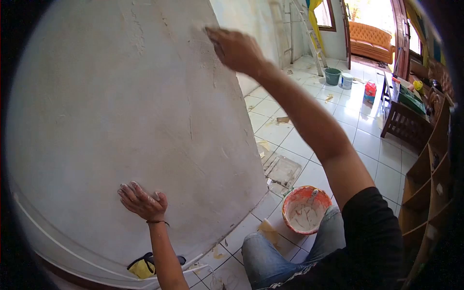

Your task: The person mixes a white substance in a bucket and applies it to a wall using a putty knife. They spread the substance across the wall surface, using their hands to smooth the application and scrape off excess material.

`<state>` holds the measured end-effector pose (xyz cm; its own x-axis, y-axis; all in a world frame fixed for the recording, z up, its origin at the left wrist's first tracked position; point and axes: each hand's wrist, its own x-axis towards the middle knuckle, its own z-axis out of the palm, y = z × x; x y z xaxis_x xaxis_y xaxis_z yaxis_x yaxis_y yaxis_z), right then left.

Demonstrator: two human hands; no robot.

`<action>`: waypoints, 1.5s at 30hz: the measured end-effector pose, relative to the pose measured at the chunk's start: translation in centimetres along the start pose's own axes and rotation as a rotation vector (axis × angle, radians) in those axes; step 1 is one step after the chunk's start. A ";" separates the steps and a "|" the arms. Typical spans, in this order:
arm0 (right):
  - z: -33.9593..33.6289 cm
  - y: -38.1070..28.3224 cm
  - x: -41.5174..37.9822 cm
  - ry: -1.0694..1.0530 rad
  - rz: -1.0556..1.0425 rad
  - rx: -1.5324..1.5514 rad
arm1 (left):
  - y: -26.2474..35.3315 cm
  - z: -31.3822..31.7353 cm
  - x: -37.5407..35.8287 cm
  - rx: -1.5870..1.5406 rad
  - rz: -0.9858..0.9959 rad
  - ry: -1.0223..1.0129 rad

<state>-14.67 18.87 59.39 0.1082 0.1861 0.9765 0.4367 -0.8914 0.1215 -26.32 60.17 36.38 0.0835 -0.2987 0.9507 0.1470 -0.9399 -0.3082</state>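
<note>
A white, freshly plastered wall (121, 106) fills the left of the view. My left hand (141, 200) lies flat against the wall low down, fingers spread and dusted with white plaster, holding nothing. My right hand (234, 47) reaches up to the wall's outer corner edge, fingers closed around what seems a small tool; the tool itself is hidden by the hand and blur. An orange bucket (305, 209) smeared with white plaster stands on the tiled floor next to my knee (263, 251).
The tiled floor (357, 125) has plaster scraps. A ladder (309, 29), a green bucket (332, 76) and a white bucket (346, 80) stand further back. A wooden table (403, 121) and shelves (430, 193) line the right. A yellow cloth (141, 267) lies at the wall's base.
</note>
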 end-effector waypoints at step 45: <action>6.2 -8.3 -17.5 -0.085 0.292 0.064 | 0.3 0.1 0.4 0.057 0.063 0.012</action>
<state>-14.67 25.58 40.15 0.3104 -0.0376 0.9498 0.4311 -0.8850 -0.1760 -26.10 59.80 36.62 0.0830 -0.3593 0.9295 0.1981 -0.9082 -0.3687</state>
